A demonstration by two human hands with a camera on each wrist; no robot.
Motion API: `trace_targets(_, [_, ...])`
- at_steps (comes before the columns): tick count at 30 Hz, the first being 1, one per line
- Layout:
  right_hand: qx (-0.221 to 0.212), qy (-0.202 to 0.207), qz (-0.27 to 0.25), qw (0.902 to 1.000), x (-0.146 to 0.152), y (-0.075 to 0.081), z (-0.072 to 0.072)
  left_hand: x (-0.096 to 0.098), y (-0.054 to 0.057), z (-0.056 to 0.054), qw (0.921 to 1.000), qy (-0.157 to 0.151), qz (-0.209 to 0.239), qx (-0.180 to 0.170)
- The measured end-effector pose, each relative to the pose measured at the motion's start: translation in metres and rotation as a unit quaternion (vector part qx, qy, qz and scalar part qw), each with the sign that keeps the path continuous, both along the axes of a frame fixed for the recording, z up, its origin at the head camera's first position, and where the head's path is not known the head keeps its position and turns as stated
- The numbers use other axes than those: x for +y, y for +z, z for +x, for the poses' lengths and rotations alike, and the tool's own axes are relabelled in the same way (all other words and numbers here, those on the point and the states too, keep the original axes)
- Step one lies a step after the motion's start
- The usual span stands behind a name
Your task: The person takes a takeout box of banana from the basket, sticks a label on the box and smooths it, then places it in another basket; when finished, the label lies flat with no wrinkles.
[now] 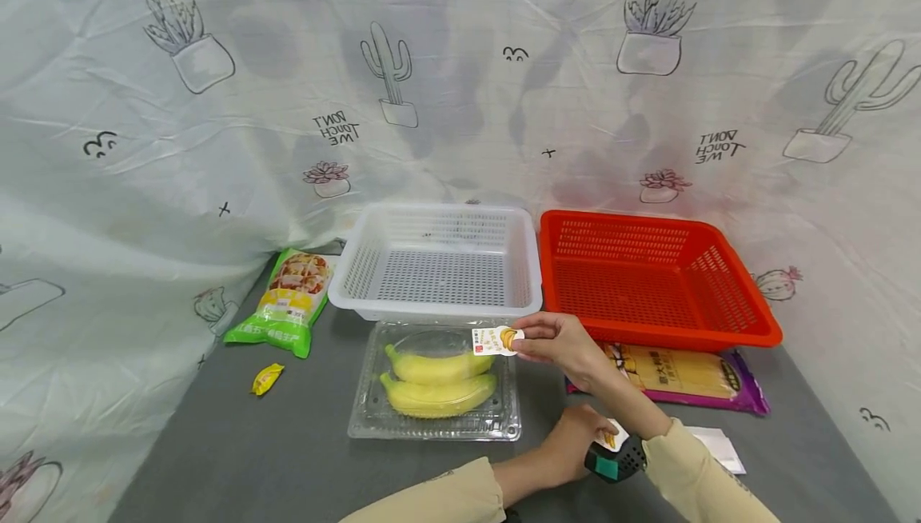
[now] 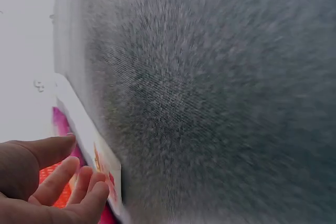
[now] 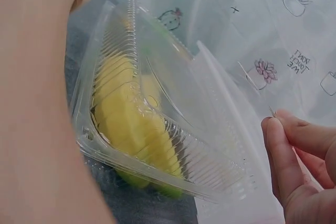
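My right hand (image 1: 564, 343) pinches a small white sticker (image 1: 492, 341) printed with bananas between thumb and fingers. In the head view it overlaps the upper right of a clear plastic box (image 1: 363, 425). Two yellow bananas (image 1: 440, 397) lie inside that box. In the right wrist view the sticker shows only as a thin edge at the fingertips (image 3: 274, 121). Lower right of the box, my left hand (image 1: 576, 439) holds a white banana-printed paper (image 1: 612, 435), partly hidden by the hand. The left wrist view shows this paper (image 2: 86, 129) edge-on beside the thumb and fingers.
Behind the box stand a white basket (image 1: 432, 307) and a red basket (image 1: 669, 335). A purple-edged pasta pack (image 1: 691, 379) lies before the red one. White paper (image 1: 719, 449) is at right. A green bread bag (image 1: 291, 299) and a small yellow packet (image 1: 267, 379) lie left.
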State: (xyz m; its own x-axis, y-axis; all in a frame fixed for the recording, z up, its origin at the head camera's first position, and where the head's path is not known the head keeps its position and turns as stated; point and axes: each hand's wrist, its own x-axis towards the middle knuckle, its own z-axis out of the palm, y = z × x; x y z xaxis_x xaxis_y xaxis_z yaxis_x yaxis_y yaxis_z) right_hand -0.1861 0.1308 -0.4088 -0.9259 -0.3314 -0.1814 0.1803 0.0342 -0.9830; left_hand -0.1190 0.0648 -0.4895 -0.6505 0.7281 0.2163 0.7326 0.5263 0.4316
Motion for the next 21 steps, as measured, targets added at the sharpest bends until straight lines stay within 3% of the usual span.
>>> trace_targets(3, [-0.006, 0.003, -0.004, 1.0, 0.0, 0.0, -0.002, -0.012, 0.009, 0.003, 0.9982, 0.001, 0.035, -0.049])
trace_targets(7, [-0.013, 0.012, -0.015, 0.9997, 0.0, -0.002, -0.007, -0.034, 0.025, 0.009, 0.9867, 0.007, 0.094, -0.133])
trace_targets(10, [-0.012, 0.022, -0.018, 0.9995, 0.001, -0.004, -0.01, -0.056, 0.039, 0.013, 0.9594, 0.009, 0.142, -0.243])
trace_targets(12, [-0.01, 0.027, -0.016, 0.9995, 0.002, -0.004, -0.012, -0.073, 0.048, 0.015, 0.9327, 0.02, 0.181, -0.312])
trace_targets(14, [-0.007, 0.029, -0.013, 0.9995, 0.002, -0.005, -0.013, -0.091, 0.056, 0.016, 0.9075, 0.037, 0.221, -0.355])
trace_targets(17, [-0.007, 0.029, -0.01, 0.9995, 0.001, -0.005, -0.016, -0.116, 0.065, 0.017, 0.9002, 0.068, 0.253, -0.348])
trace_targets(21, [-0.005, 0.038, -0.009, 0.9992, 0.001, -0.008, -0.019, -0.152, 0.071, 0.017, 0.8975, 0.105, 0.283, -0.322])
